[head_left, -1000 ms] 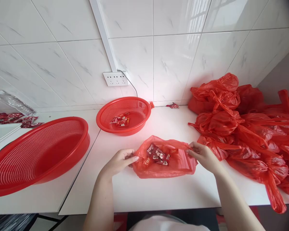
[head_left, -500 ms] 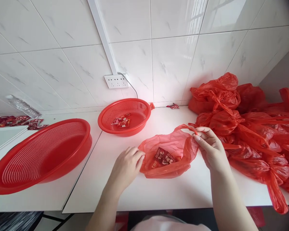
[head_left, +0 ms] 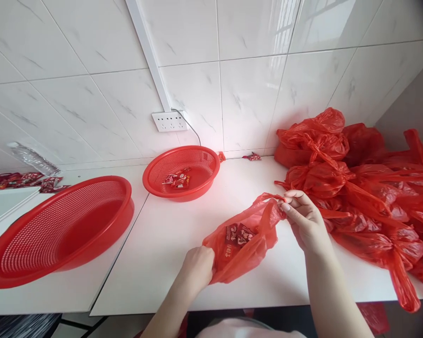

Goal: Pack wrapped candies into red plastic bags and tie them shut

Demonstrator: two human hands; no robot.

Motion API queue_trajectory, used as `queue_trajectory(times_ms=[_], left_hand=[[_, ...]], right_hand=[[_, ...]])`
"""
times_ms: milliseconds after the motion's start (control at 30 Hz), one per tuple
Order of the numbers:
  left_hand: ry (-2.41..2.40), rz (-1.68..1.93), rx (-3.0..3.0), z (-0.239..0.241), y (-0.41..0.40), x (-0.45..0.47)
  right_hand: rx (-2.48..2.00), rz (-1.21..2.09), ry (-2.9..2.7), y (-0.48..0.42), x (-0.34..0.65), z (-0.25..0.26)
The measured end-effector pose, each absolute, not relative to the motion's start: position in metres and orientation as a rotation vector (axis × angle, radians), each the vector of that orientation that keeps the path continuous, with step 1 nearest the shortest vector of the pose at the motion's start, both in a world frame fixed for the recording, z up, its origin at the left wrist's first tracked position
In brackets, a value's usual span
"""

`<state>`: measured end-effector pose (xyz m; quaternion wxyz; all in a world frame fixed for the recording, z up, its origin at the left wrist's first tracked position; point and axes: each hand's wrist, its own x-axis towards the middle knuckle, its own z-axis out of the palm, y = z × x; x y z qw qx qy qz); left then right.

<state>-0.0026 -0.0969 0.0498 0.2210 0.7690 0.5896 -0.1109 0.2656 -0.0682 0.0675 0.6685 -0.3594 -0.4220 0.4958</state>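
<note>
A thin red plastic bag [head_left: 246, 253] lies on the white table, its mouth stretched between my two hands. Several small dark red packets [head_left: 238, 234] rest inside it. My left hand [head_left: 199, 265] is closed on the bag's left edge, fingers curled and partly hidden. At the other side, my right hand [head_left: 303, 216] pinches the bag's handle between thumb and fingers, a little above the table. Just beyond the bag sits a small red basket [head_left: 206, 180] with several packets [head_left: 178, 178] in its bottom.
A larger red basket [head_left: 102, 202] stands at the left. Filled, knotted red bags [head_left: 370, 197] are heaped at the right. Along the wall are loose packets [head_left: 254, 157], a clear plastic bottle [head_left: 35, 159] and a power socket [head_left: 169, 121] with a cable.
My left hand has moved down toward me and closed further, pulling the bag's left edge along. The bag's mouth has become narrower and slanted. My right hand has shifted slightly left and down.
</note>
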Motion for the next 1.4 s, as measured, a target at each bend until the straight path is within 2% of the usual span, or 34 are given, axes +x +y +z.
queue_trajectory(times_ms=[167, 333, 433, 533, 700, 967, 1400], left_hand=[[1.434, 0.296, 2.087, 0.059, -0.091, -0.018], [1.277, 1.045, 1.580, 0.092, -0.065, -0.039], [0.969, 1.207, 1.288, 0.116, -0.048, -0.044], [0.734, 1.232, 1.321, 0.138, -0.036, -0.037], [0.622, 1.155, 1.541, 0.157, -0.030, -0.011], [0.763, 0.954, 1.678, 0.153, -0.033, 0.026], [0.954, 0.993, 1.449, 0.153, -0.019, 0.014]], right_hand=[[-0.843, 1.095, -0.983, -0.065, 0.263, 0.073], [-0.810, 0.942, -1.053, -0.057, 0.261, 0.096], [-0.784, 0.783, -1.135, -0.050, 0.256, 0.118], [-0.796, 0.605, -1.230, -0.044, 0.247, 0.138], [-0.746, 0.380, -1.371, -0.038, 0.229, 0.158], [-0.469, 0.451, -2.026, -0.037, 0.200, 0.164], [-0.716, 0.400, -1.958, -0.022, 0.211, 0.147]])
